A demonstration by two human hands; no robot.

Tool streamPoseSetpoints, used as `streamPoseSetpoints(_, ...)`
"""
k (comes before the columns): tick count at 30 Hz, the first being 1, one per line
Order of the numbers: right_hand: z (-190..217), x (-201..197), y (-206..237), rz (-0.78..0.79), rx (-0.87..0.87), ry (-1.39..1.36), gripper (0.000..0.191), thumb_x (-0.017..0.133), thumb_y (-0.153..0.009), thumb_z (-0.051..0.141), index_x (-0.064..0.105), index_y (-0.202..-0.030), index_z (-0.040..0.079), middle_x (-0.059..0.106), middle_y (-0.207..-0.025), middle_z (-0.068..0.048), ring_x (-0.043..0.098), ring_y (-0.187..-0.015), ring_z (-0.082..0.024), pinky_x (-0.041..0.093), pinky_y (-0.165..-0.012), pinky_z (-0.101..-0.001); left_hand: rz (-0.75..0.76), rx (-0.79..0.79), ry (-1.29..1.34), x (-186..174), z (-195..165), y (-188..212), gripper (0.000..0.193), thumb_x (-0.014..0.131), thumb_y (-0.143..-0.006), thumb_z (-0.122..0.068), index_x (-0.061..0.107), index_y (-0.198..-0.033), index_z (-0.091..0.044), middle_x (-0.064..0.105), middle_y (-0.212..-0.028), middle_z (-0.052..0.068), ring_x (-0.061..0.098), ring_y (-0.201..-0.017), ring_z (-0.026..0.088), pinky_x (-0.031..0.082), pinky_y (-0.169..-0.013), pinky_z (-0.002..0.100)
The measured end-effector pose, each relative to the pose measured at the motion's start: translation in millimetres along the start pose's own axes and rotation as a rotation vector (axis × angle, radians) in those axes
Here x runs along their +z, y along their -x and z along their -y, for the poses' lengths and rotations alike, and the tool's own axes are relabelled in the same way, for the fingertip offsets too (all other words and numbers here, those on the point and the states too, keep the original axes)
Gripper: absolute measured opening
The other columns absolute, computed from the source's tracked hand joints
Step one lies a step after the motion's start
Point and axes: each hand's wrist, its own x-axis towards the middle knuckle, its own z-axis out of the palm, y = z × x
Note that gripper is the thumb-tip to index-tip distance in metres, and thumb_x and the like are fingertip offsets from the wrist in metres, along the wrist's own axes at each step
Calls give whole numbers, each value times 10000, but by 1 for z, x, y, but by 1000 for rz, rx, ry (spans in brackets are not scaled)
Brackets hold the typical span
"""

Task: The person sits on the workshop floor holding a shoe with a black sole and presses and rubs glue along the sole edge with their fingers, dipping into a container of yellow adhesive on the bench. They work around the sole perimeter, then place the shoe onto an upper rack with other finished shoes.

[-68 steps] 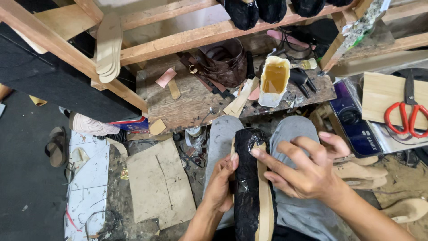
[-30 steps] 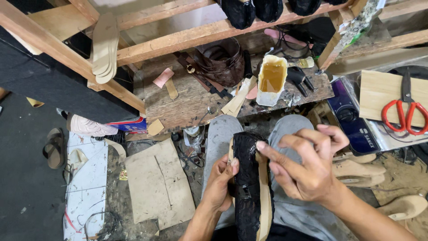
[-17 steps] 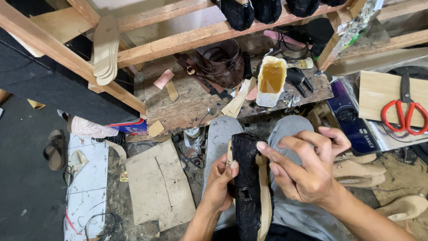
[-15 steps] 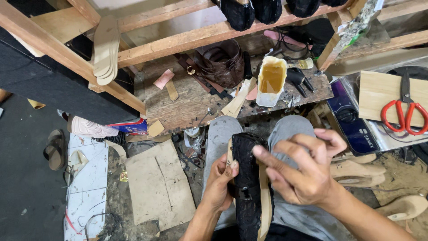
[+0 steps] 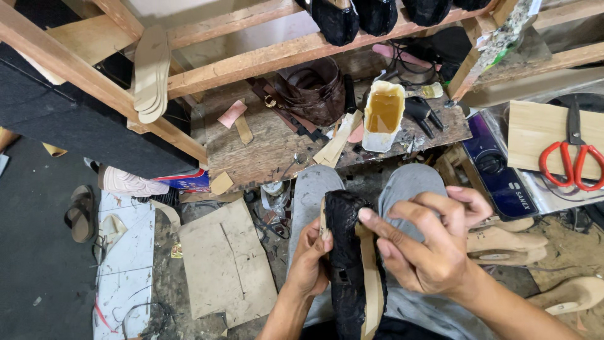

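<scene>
A black lace-covered shoe upper on a tan insole (image 5: pixel 352 264) rests on my lap, toe pointing away from me. My left hand (image 5: pixel 309 259) grips its left edge, thumb against the black lace. My right hand (image 5: pixel 428 247) lies over the right side, with the index finger and thumb pressing the lace near the toe and the tan insole strip showing below the fingers. Both knees in grey trousers (image 5: pixel 409 186) sit under the shoe.
A low wooden bench (image 5: pixel 264 148) ahead carries a white tub of amber glue (image 5: pixel 384 113), brown leather straps (image 5: pixel 311 94) and tan cut pieces. Red-handled scissors (image 5: pixel 576 160) lie on a board at right. Cardboard (image 5: pixel 223 264) covers the floor at left; wooden shoe forms (image 5: pixel 506 242) lie at right.
My right hand's fingers have shifted slightly along the toe of the shoe, pressing the lace down. The left hand keeps its grip, and the shoe stays on my lap.
</scene>
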Motion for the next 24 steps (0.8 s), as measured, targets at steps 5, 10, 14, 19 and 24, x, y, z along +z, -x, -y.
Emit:
streamPoseSetpoints(5, 2, -4, -3, 9, 75, -25, 296, 660, -886, 250, 794, -1132, 155, 619, -999, 4, 528, -974, -226, 269, -1003, -504, 30, 9, 12, -2, -1, 0, 598, 818, -888, -312, 591, -1326, 26, 710, -1229, 103, 691, -1094, 179, 551, -982, 338)
streamPoseSetpoints(10, 4, -4, -7, 7, 83, -86, 299, 650, -890, 265, 802, -1113, 135, 615, -999, -13, 528, -993, -233, 272, -1020, -498, 59, 18, 12, -6, 0, 0, 601, 825, -892, -293, 584, -1333, 36, 705, -1238, 101, 686, -1106, 182, 545, -1001, 344)
streamPoseSetpoints(14, 7, -5, -10, -54, 53, -82, 310, 638, -903, 281, 805, -1116, 130, 599, -1000, -37, 512, -1007, -257, 273, -1021, -496, 87, 23, 19, -14, 5, -1, 658, 838, -858, -326, 585, -1345, 38, 704, -1251, 109, 699, -1103, 180, 554, -1004, 345)
streamPoseSetpoints(19, 13, -19, -6, -33, 123, -160, 255, 614, -922, 241, 796, -1063, 132, 625, -1016, -37, 526, -1039, -247, 291, -1053, -480, 186, 7, 161, -31, 18, -10, 653, 766, -875, -375, 564, -1356, 16, 698, -1217, 194, 726, -1046, 314, 597, -932, 461)
streamPoseSetpoints(24, 20, -14, -2, -59, 186, -196, 276, 602, -911, 254, 794, -1066, 130, 609, -994, -33, 510, -1027, -232, 292, -1051, -456, 220, -112, 283, -57, 35, -2, 711, 729, -861, -433, 547, -1380, 19, 701, -1184, 263, 726, -1024, 399, 605, -908, 515)
